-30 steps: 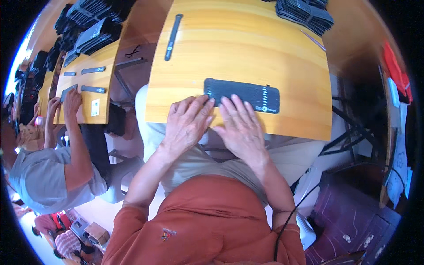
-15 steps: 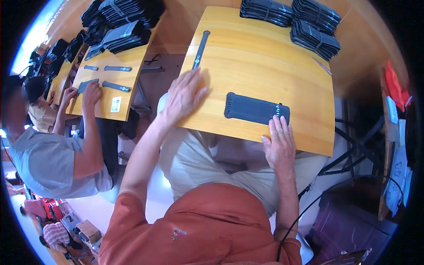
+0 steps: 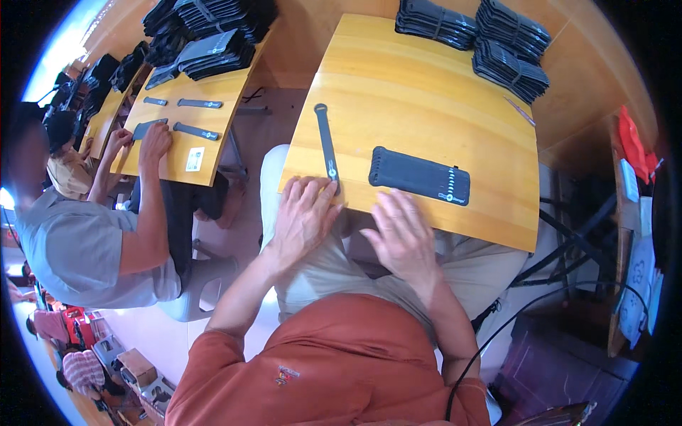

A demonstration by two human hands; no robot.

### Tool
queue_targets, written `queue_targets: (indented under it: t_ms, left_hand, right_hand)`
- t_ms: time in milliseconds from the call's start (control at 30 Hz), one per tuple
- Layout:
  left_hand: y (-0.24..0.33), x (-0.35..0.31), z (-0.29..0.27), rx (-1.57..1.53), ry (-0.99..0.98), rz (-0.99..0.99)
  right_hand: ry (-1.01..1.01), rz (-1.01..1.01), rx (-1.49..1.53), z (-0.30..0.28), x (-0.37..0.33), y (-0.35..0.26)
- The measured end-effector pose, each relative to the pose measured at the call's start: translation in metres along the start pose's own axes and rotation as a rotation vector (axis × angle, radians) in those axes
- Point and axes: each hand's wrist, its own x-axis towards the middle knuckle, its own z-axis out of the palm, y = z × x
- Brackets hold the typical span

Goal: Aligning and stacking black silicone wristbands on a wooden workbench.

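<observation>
A narrow dark grey strap [image 3: 326, 138] with a rounded, holed far end lies on the left part of the table. My left hand [image 3: 305, 214] is at the near table edge, its fingers closed over the strap's near end; the thumb is partly hidden. To the right, a flat dark bundle of straps [image 3: 419, 175], laid side by side or overlapping, rests near the front edge, with small light marks at its right end. My right hand [image 3: 403, 238] hovers just in front of that bundle, fingers stretched out and holding nothing, slightly blurred.
Banded stacks of dark straps [image 3: 510, 71] stand at the far right of the wooden table [image 3: 405, 99]. A thin pen-like stick [image 3: 519, 111] lies by the right edge. At the left, a co-worker [image 3: 85, 234] handles a dark piece at another table [image 3: 213, 153] with several straps.
My left hand has drawn the strap toward the near edge, and the strap has turned. My right hand has come off the bundle's right end and moved left.
</observation>
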Motion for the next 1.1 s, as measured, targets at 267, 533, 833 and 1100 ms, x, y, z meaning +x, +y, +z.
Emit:
queue_targets:
  t_ms: [267,533,833,1100]
  left_hand:
    - [0.014,-0.048,0.012,-0.844,0.288,-0.612]
    - [0.023,-0.044,0.013,-1.6,-0.065,-0.982]
    - [0.015,-0.009,0.002,-1.58,0.177,-0.971]
    - [0.027,0.014,0.014,-1.525,0.069,-0.807]
  right_hand:
    - [-0.02,-0.231,-0.104,0.059,0.032,-0.014]
    - [0.08,-0.247,0.254,0.017,0.01,-0.028]
    - [0.079,0.071,0.636,-0.029,-0.041,0.006]
    - [0.164,0.406,0.476,-0.057,-0.053,0.05]
